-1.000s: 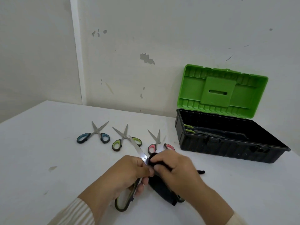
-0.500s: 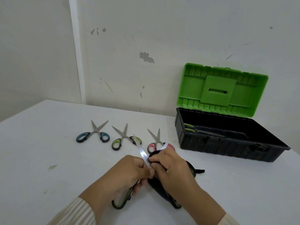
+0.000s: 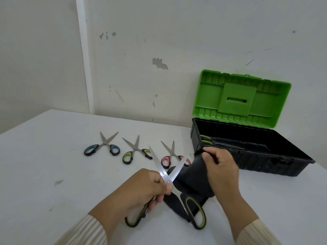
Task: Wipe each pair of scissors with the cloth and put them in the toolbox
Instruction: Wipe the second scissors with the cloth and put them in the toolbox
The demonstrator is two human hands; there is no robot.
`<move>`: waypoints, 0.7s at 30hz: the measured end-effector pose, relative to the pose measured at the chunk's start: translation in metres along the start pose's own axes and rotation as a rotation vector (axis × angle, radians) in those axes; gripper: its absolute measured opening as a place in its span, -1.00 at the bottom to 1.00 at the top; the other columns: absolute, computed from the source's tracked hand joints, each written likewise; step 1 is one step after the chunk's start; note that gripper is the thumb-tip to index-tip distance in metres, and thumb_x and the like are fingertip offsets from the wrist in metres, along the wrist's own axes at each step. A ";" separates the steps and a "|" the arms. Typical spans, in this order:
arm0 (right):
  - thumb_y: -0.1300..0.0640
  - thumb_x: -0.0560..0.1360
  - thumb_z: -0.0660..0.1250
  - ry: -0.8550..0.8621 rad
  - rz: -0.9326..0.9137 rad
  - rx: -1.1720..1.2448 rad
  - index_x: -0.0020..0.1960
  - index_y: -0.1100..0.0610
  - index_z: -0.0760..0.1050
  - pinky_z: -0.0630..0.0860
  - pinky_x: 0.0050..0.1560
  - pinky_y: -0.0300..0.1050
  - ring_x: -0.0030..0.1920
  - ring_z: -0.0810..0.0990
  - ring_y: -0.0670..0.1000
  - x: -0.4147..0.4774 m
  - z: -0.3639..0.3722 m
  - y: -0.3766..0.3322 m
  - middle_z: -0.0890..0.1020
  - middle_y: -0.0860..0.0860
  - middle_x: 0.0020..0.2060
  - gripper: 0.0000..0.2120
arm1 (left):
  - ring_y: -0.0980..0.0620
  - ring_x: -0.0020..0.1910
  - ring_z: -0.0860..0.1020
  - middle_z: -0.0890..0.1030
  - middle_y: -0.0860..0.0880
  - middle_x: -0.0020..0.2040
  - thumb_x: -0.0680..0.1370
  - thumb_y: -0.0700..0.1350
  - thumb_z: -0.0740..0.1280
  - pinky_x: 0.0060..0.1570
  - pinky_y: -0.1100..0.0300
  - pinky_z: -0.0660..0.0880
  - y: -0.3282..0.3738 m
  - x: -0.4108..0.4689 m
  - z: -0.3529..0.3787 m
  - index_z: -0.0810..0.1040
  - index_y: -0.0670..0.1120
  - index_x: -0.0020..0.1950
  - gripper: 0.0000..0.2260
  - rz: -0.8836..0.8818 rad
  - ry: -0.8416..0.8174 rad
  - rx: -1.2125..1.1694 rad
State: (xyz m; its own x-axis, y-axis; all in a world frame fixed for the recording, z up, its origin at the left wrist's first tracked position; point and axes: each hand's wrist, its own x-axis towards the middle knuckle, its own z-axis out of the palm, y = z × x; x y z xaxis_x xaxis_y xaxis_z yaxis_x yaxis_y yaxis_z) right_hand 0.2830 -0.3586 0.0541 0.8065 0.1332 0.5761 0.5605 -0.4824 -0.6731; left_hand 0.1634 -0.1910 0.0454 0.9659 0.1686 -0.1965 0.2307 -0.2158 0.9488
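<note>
Head cam: left hand (image 3: pixel 148 188) is pinching the big steel scissors with black-and-green handles (image 3: pixel 159 165) at the pivot, blades spread wide, just front-left of the black plastic toolbox with the raised green lid (image 3: pixel 247 167). Right hand (image 3: pixel 221 167) grips the dark grey cloth (image 3: pixel 192 175) beside one blade. Imo wipe pivot-to-tip along the flat, fingers off the edge. The blue-handled scissors (image 3: pixel 104 145), green-handled scissors (image 3: pixel 135 150) and pink-handled scissors (image 3: pixel 170 154) wait left of the box; a lime-handled pair (image 3: pixel 206 142) lies inside.

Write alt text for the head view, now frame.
A left hand grips large open green-and-black scissors near the pivot; the right hand holds a black cloth by one blade. Behind them on the white table lie blue-handled scissors, green-handled scissors and pink-handled scissors, and an open green-lidded toolbox at right holds a pair.
</note>
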 end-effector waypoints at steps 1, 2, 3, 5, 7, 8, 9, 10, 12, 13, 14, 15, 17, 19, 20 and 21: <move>0.22 0.44 0.34 0.022 -0.013 0.030 -0.09 -0.06 0.56 0.29 -0.07 -0.58 -0.06 0.50 -0.22 -0.004 -0.004 -0.003 0.55 -0.14 -0.16 -0.83 | 0.02 -0.60 0.37 0.52 -0.06 -0.47 0.49 -0.13 0.39 -0.56 0.29 0.35 0.000 0.000 -0.001 0.58 -0.22 -0.26 -0.81 -0.004 0.010 -0.002; 0.21 0.44 0.36 0.010 -0.065 0.065 -0.10 -0.06 0.56 0.31 -0.07 -0.57 -0.07 0.49 -0.26 -0.010 -0.005 -0.008 0.55 -0.17 -0.18 -0.83 | 0.02 -0.61 0.37 0.52 -0.06 -0.48 0.50 -0.14 0.39 -0.56 0.28 0.34 0.000 0.001 -0.002 0.58 -0.21 -0.27 -0.81 -0.011 0.021 -0.012; 0.19 0.42 0.36 -0.053 -0.136 0.091 -0.11 -0.04 0.58 0.32 -0.06 -0.56 -0.07 0.49 -0.28 -0.017 -0.002 -0.014 0.56 -0.18 -0.19 -0.86 | 0.01 -0.61 0.36 0.52 -0.05 -0.49 0.50 -0.14 0.39 -0.56 0.27 0.33 -0.001 0.001 -0.002 0.58 -0.20 -0.28 -0.81 -0.018 0.029 -0.027; 0.11 0.41 0.32 -0.284 -0.258 0.083 -0.11 -0.03 0.59 0.35 -0.06 -0.52 -0.09 0.49 -0.25 -0.034 0.012 -0.022 0.56 -0.13 -0.20 -0.89 | 0.01 -0.62 0.37 0.52 -0.05 -0.50 0.49 -0.15 0.40 -0.57 0.27 0.32 -0.002 0.001 -0.003 0.58 -0.19 -0.30 -0.81 -0.022 0.035 -0.045; 0.09 0.43 0.28 -0.410 -0.321 0.046 -0.08 -0.02 0.58 0.36 -0.08 -0.52 -0.11 0.48 -0.24 -0.039 0.025 -0.022 0.55 -0.08 -0.20 -0.88 | 0.01 -0.62 0.36 0.51 -0.05 -0.51 0.49 -0.17 0.39 -0.58 0.27 0.31 -0.003 0.000 -0.002 0.57 -0.16 -0.34 -0.79 -0.018 0.029 -0.047; 0.12 0.43 0.29 -0.384 -0.290 0.047 -0.09 0.00 0.59 0.34 -0.09 -0.54 -0.11 0.48 -0.26 -0.034 0.028 -0.020 0.55 -0.07 -0.19 -0.88 | 0.01 -0.62 0.36 0.51 -0.05 -0.51 0.49 -0.17 0.39 -0.58 0.27 0.30 -0.004 0.000 -0.002 0.56 -0.15 -0.37 -0.78 -0.017 0.028 -0.046; 0.18 0.44 0.31 -0.313 -0.239 0.044 -0.09 0.02 0.59 0.32 -0.08 -0.57 -0.09 0.47 -0.30 -0.026 0.028 -0.016 0.55 -0.06 -0.18 -0.88 | 0.01 -0.62 0.36 0.51 -0.05 -0.51 0.49 -0.16 0.39 -0.58 0.27 0.30 -0.004 -0.001 -0.001 0.56 -0.14 -0.37 -0.77 -0.017 0.027 -0.039; 0.23 0.44 0.32 -0.229 -0.182 0.033 -0.09 0.02 0.60 0.29 -0.07 -0.60 -0.08 0.46 -0.34 -0.019 0.025 -0.014 0.57 -0.05 -0.16 -0.86 | 0.01 -0.61 0.36 0.51 -0.04 -0.51 0.50 -0.15 0.39 -0.58 0.27 0.31 -0.003 -0.001 0.000 0.56 -0.15 -0.36 -0.77 -0.015 0.021 -0.026; 0.29 0.44 0.31 -0.181 -0.065 0.027 -0.10 -0.05 0.56 0.27 -0.08 -0.64 -0.07 0.47 -0.33 -0.008 0.013 -0.011 0.58 -0.05 -0.10 -0.77 | 0.01 -0.59 0.37 0.52 -0.03 -0.51 0.50 -0.13 0.39 -0.57 0.29 0.33 -0.002 -0.001 0.001 0.58 -0.21 -0.29 -0.78 -0.012 0.012 -0.002; 0.29 0.45 0.30 -0.252 -0.017 0.033 -0.11 -0.12 0.53 0.29 -0.09 -0.63 -0.07 0.48 -0.30 -0.006 0.005 -0.012 0.57 -0.08 -0.07 -0.72 | 0.01 -0.59 0.37 0.52 -0.02 -0.51 0.50 -0.12 0.39 -0.57 0.30 0.33 -0.002 -0.001 0.001 0.58 -0.23 -0.27 -0.78 -0.011 0.014 0.002; 0.27 0.46 0.29 -0.372 0.014 0.038 -0.12 -0.17 0.51 0.33 -0.11 -0.60 -0.07 0.49 -0.27 -0.006 -0.003 -0.014 0.56 -0.12 -0.05 -0.70 | 0.01 -0.59 0.37 0.52 -0.01 -0.52 0.50 -0.13 0.39 -0.57 0.30 0.33 -0.002 0.000 0.000 0.58 -0.23 -0.27 -0.79 -0.014 0.017 0.001; 0.23 0.47 0.29 -0.511 0.019 0.022 -0.10 -0.19 0.51 0.37 -0.13 -0.54 -0.06 0.50 -0.24 -0.008 -0.009 -0.016 0.53 -0.16 -0.04 -0.71 | 0.01 -0.60 0.38 0.53 -0.01 -0.52 0.50 -0.14 0.39 -0.57 0.30 0.33 -0.002 0.000 0.000 0.57 -0.21 -0.29 -0.79 -0.018 0.019 -0.002; 0.15 0.47 0.30 -0.676 -0.013 -0.047 -0.02 -0.16 0.54 0.39 -0.14 -0.43 -0.06 0.49 -0.20 -0.011 -0.017 -0.021 0.49 -0.19 -0.02 -0.78 | 0.01 -0.60 0.38 0.53 -0.01 -0.52 0.51 -0.15 0.39 -0.58 0.30 0.33 -0.002 -0.001 0.000 0.57 -0.18 -0.32 -0.78 -0.025 0.016 -0.008; 0.20 0.46 0.29 -0.533 -0.067 -0.063 -0.03 -0.09 0.58 0.38 -0.12 -0.46 -0.06 0.48 -0.22 -0.011 -0.016 -0.018 0.50 -0.18 -0.04 -0.78 | 0.00 -0.60 0.38 0.53 -0.01 -0.52 0.51 -0.14 0.39 -0.57 0.31 0.33 -0.001 -0.002 -0.001 0.56 -0.17 -0.33 -0.78 -0.026 0.023 -0.010; 0.25 0.46 0.28 -0.400 -0.070 -0.067 -0.07 -0.05 0.59 0.35 -0.10 -0.53 -0.07 0.48 -0.23 -0.010 -0.015 -0.016 0.51 -0.15 -0.06 -0.77 | 0.00 -0.60 0.39 0.54 -0.02 -0.52 0.50 -0.13 0.39 -0.56 0.31 0.33 0.000 -0.002 -0.001 0.56 -0.17 -0.33 -0.78 -0.022 0.031 -0.007; 0.28 0.46 0.27 -0.284 -0.060 -0.085 -0.11 -0.03 0.59 0.31 -0.10 -0.59 -0.09 0.48 -0.22 -0.009 -0.014 -0.013 0.52 -0.12 -0.08 -0.76 | 0.00 -0.59 0.39 0.54 -0.02 -0.51 0.50 -0.13 0.39 -0.56 0.30 0.34 0.000 -0.003 -0.003 0.57 -0.17 -0.33 -0.78 -0.019 0.039 -0.004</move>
State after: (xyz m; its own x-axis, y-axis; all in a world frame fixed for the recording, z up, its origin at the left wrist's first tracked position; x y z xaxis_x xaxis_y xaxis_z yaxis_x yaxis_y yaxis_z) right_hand 0.2659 -0.3653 0.0642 0.7996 0.3943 0.4529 0.6005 -0.5354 -0.5940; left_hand 0.1606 -0.1889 0.0470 0.9559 0.2103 -0.2049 0.2485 -0.2080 0.9460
